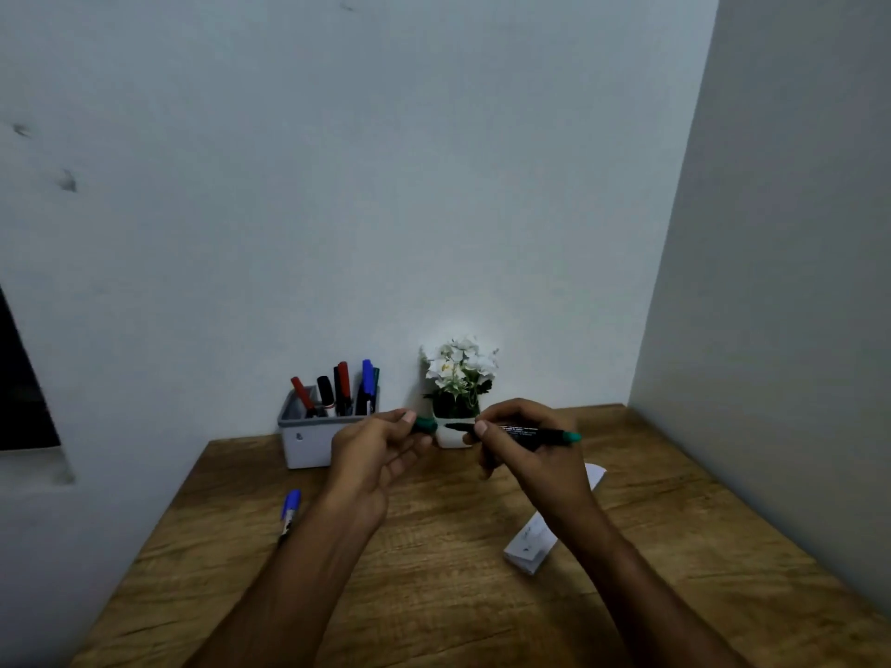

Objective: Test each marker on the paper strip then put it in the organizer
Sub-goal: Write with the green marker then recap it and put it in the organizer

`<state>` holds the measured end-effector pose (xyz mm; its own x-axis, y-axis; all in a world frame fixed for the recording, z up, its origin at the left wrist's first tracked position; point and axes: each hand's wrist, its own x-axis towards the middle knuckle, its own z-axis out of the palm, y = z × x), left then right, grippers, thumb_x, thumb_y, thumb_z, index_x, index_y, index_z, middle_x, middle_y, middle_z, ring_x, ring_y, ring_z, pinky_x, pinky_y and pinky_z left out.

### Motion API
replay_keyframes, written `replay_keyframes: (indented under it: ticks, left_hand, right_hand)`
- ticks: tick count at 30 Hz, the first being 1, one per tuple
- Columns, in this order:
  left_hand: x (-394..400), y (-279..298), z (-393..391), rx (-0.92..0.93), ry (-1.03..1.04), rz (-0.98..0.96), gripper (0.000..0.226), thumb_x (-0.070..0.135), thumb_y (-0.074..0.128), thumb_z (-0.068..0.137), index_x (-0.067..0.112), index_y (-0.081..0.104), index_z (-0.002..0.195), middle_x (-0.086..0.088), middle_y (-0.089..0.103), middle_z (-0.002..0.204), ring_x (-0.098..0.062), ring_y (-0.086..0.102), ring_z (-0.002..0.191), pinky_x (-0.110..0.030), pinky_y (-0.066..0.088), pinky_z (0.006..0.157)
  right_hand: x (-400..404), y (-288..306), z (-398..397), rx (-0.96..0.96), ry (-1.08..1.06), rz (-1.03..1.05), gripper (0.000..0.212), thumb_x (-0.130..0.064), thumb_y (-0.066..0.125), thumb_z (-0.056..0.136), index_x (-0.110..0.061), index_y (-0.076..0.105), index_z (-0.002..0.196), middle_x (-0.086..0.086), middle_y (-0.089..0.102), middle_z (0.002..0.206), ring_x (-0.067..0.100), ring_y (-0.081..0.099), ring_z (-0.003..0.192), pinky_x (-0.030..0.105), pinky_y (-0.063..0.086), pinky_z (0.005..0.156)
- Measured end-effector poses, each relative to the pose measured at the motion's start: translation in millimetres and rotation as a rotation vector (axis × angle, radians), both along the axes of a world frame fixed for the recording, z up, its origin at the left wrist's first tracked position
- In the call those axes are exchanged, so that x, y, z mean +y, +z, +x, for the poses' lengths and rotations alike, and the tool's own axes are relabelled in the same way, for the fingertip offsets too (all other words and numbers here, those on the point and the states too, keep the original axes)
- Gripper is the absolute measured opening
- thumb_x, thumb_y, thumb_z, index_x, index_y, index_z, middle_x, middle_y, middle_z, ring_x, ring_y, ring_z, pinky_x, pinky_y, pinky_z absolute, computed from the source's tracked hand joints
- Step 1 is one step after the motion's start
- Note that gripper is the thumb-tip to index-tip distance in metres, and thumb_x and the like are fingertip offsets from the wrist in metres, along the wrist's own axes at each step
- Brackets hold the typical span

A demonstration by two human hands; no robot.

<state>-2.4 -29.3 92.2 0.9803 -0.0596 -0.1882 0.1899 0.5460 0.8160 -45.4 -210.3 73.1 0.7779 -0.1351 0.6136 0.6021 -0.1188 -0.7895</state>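
Head view is showing both hands raised over the middle of the bench (434, 561). The right hand (525, 455) is gripping the green marker (530, 433), whose long axis is lying left to right with its tip pointing left, toward the left hand (376, 450). That hand is pinching the green cap (425, 425), just apart from the tip and in line with it. The paper strip (535, 542) is lying near and right, under the right forearm, so the right hand is nearer to it. The organizer (313, 441) is standing far and left, already holding several markers. A blue marker (290, 508) is lying at the left edge.
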Motion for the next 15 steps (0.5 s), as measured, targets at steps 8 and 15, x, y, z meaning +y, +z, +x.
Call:
replay_keyframes:
  ticks: [8,15]
  left_hand:
    - [0,0,-8,0.024,0.001,-0.044,0.014,-0.009,0.061,0.085,-0.006,0.065,0.098,-0.016,0.075,0.081,-0.026,0.074,0.072,-0.031,0.062,0.068]
    - [-8,1,-17,-0.018,-0.055,-0.021,0.015,-0.008,0.063,0.085,-0.007,0.066,0.099,-0.022,0.074,0.093,-0.026,0.075,0.077,-0.03,0.061,0.068]
  right_hand:
    - [9,1,-1,-0.013,-0.042,-0.063,0.007,0.003,0.074,0.092,-0.003,0.076,0.088,0.01,0.072,0.065,0.03,0.068,0.053,0.041,0.059,0.053]
    - [15,-2,-3,-0.011,-0.056,-0.06,0.011,-0.001,0.079,0.089,0.0,0.068,0.09,0.011,0.073,0.067,0.028,0.069,0.052,0.04,0.059,0.051]
